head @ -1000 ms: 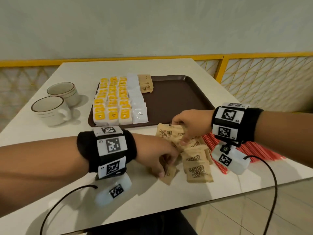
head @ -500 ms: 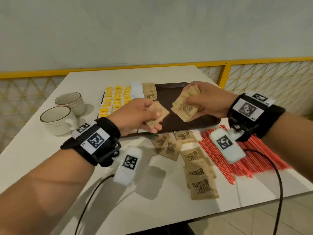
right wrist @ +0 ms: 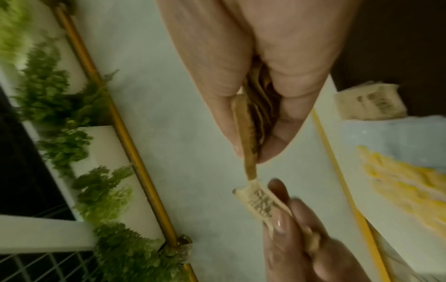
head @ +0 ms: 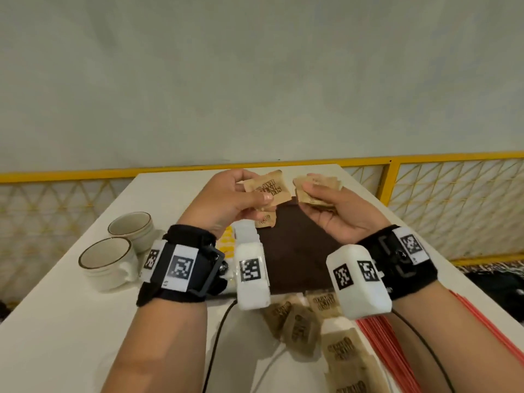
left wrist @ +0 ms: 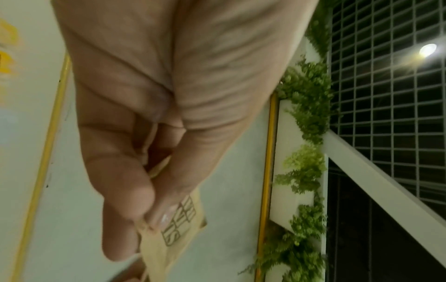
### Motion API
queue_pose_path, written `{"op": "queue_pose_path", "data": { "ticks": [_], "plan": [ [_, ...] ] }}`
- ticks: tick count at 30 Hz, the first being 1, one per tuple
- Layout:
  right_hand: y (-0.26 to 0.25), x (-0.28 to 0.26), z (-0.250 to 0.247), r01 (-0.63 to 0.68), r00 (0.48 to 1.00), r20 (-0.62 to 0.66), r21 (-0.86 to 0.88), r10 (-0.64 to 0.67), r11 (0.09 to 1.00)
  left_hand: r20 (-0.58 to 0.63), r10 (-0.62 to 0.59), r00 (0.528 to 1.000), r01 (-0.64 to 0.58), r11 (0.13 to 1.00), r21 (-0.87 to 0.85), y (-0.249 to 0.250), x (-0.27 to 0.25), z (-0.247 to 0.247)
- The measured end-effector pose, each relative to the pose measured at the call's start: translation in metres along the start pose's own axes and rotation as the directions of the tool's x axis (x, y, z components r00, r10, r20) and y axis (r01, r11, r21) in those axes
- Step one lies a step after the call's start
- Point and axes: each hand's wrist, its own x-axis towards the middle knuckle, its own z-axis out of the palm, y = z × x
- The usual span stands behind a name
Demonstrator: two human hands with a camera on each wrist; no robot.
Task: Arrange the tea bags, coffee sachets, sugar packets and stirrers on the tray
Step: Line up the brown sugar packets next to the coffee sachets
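Note:
My left hand (head: 241, 199) pinches one brown sugar packet (head: 269, 187) between thumb and fingers, raised above the far end of the dark brown tray (head: 300, 251). The left wrist view shows that packet (left wrist: 173, 234) under my thumb. My right hand (head: 323, 199) grips a small stack of brown sugar packets (head: 317, 190) beside it; in the right wrist view the stack (right wrist: 253, 118) sits edge-on between thumb and fingers. Another brown packet (head: 265, 221) lies on the tray below. Yellow sachets (head: 226, 239) and white packets (head: 246, 228) on the tray are mostly hidden by my left wrist.
Several brown sugar packets (head: 300, 327) lie loose on the white table (head: 56, 336) near its front edge. Red stirrers (head: 397, 353) lie at the front right. Two white cups (head: 107, 262) stand left of the tray. A yellow railing (head: 425, 158) runs behind the table.
Both hands lifted brown sugar packets from the loose pile and carried them up and away over the tray's far end. The head camera tilted upward.

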Motion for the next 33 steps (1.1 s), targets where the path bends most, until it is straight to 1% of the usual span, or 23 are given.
{"op": "queue_pose_path", "data": {
  "ticks": [2,4,6,7,8,10,11,12,13,14,15,16,17,19,20,22,24,26,27,29,31,32,33],
  "plan": [
    [-0.006,0.004,0.002,0.045,0.999,0.019,-0.027,-0.044,0.999,-0.013,0.008,1.0,-0.009,1.0,-0.017,-0.003,0.001,-0.003],
    [-0.011,0.008,0.004,0.072,0.997,0.03,-0.059,-0.07,0.996,0.008,0.001,1.0,-0.001,1.0,-0.002,-0.007,0.002,-0.005],
    [-0.012,0.009,0.008,0.113,0.993,0.042,-0.164,-0.108,0.98,0.028,-0.014,1.0,0.012,0.999,0.048,-0.01,0.004,-0.007],
    [-0.011,0.01,0.01,0.145,0.989,0.054,-0.263,-0.136,0.954,0.033,-0.016,0.999,0.013,0.996,0.086,-0.011,0.005,-0.009],
    [-0.01,0.01,0.012,0.184,0.983,0.075,-0.391,-0.168,0.902,0.038,-0.009,0.999,0.004,0.991,0.134,-0.011,0.005,-0.01],
    [-0.008,0.009,0.015,0.254,0.967,0.145,-0.632,-0.211,0.732,0.042,0.028,0.999,-0.037,0.973,0.229,-0.011,0.004,-0.011],
    [-0.006,0.009,0.016,0.281,0.959,0.189,-0.706,-0.21,0.65,0.038,0.059,0.998,-0.067,0.962,0.266,-0.01,0.004,-0.01],
    [-0.004,0.007,0.017,0.3,0.954,0.225,-0.749,-0.199,0.59,0.026,0.097,0.995,-0.1,0.952,0.29,-0.01,0.004,-0.009],
    [-0.001,0.007,0.019,0.307,0.952,0.24,-0.771,-0.191,0.559,0.006,0.14,0.99,-0.135,0.945,0.298,-0.01,0.004,-0.008],
    [0.0,0.006,0.019,0.302,0.953,0.236,-0.774,-0.188,0.556,-0.024,0.177,0.984,-0.163,0.943,0.29,-0.01,0.004,-0.007],
    [0.001,0.005,0.02,0.289,0.957,0.221,-0.758,-0.185,0.584,-0.056,0.198,0.979,-0.177,0.948,0.263,-0.01,0.005,-0.006],
    [0.002,0.004,0.02,0.274,0.962,0.207,-0.718,-0.18,0.64,-0.077,0.196,0.978,-0.175,0.958,0.226,-0.01,0.005,-0.005],
    [0.003,0.004,0.02,0.261,0.965,0.192,-0.658,-0.177,0.706,-0.074,0.173,0.982,-0.155,0.968,0.196,-0.01,0.005,-0.003],
    [0.003,0.004,0.02,0.232,0.972,0.158,-0.523,-0.174,0.82,0.0,0.108,0.994,-0.107,0.981,0.164,-0.01,0.003,-0.001],
    [0.003,0.004,0.02,0.215,0.976,0.145,-0.483,-0.165,0.849,0.032,0.094,0.995,-0.098,0.984,0.147,-0.011,0.003,-0.001],
    [0.003,0.003,0.019,0.206,0.978,0.132,-0.493,-0.162,0.845,0.021,0.103,0.994,-0.105,0.985,0.137,-0.012,0.003,-0.002],
    [0.002,0.001,0.017,0.24,0.971,0.138,-0.537,-0.196,0.809,-0.009,0.122,0.992,-0.118,0.975,0.188,-0.012,0.005,-0.006],
    [0.003,0.0,0.016,0.264,0.965,0.145,-0.543,-0.22,0.797,0.006,0.139,0.99,-0.136,0.958,0.252,-0.013,0.006,-0.008],
    [0.004,0.0,0.016,0.258,0.966,0.148,-0.537,-0.211,0.803,0.018,0.142,0.99,-0.141,0.956,0.256,-0.014,0.006,-0.007],
    [0.01,0.0,0.018,0.23,0.973,0.157,-0.53,-0.172,0.816,0.063,0.131,0.989,-0.141,0.972,0.188,-0.016,0.005,-0.001],
    [0.015,-0.001,0.022,0.191,0.98,0.154,-0.52,-0.129,0.833,0.123,0.123,0.985,-0.132,0.989,0.07,-0.02,0.004,0.009],
    [0.015,-0.002,0.024,0.165,0.984,0.141,-0.501,-0.108,0.85,0.112,0.123,0.986,-0.125,0.992,0.013,-0.022,0.004,0.014],
    [0.014,-0.002,0.025,0.13,0.989,0.119,-0.467,-0.083,0.875,0.063,0.12,0.991,-0.117,0.992,-0.048,-0.023,0.006,0.016]
  ]
}}
